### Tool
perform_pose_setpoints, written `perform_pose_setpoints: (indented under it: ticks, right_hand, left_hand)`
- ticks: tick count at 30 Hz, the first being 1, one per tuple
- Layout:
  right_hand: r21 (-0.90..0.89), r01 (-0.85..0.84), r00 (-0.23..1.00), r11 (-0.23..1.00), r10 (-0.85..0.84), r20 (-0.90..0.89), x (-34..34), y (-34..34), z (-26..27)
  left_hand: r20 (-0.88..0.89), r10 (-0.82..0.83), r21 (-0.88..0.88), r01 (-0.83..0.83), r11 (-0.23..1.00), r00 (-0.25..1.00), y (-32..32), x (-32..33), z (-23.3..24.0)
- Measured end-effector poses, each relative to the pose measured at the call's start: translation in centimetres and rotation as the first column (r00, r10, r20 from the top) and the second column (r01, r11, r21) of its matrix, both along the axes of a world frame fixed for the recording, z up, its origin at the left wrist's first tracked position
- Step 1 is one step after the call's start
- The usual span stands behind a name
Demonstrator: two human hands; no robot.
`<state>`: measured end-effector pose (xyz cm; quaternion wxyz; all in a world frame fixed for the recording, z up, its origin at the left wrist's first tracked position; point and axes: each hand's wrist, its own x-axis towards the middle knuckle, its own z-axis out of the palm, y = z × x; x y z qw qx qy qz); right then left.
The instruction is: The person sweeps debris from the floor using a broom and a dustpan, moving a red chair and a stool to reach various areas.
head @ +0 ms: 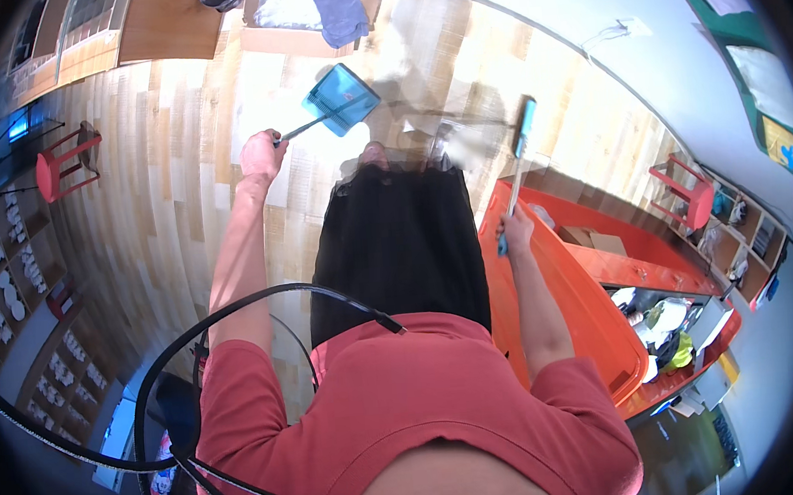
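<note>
My left hand [264, 155] grips the handle of a blue long-handled dustpan [341, 98], whose pan is out ahead over the wood-pattern floor [222, 225]. On the right, my right hand [516, 231] is closed round the pole of a broom [525, 128] with a blue head. The broom head points away from me, to the right of the dustpan and apart from it. Part of a foot [374, 154] shows past the hem of the black garment, between the two tools. Blurred, see-through material [454, 140] is near the foot; its kind is unclear.
Close on my right stands a large orange plastic bin or lid [552, 305], beside an orange container holding mixed items [664, 325]. A cardboard box [279, 42] with a grey cloth stands ahead. Red stools [66, 163] are at both sides. A black cable [235, 303] crosses before my left arm.
</note>
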<state>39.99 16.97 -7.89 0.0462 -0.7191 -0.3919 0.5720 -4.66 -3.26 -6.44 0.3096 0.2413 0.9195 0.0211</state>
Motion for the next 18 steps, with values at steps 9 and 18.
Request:
perform_pose_setpoints:
  ticks: [9,18]
  right_hand:
    - [0.006,-0.301,0.952,0.953,0.301,0.060,-10.8,-7.6,-4.1]
    - [-0.184,-0.658,0.740,0.730,0.583,-0.335,-10.0,-7.2,2.9]
  left_hand:
    - [-0.058,-0.085,-0.083,0.080,0.993,0.995,-2.0,-1.1,-1.2]
    - [-0.113,-0.031,-0.088,0.021,0.996,0.993,-2.7,0.1,-3.3]
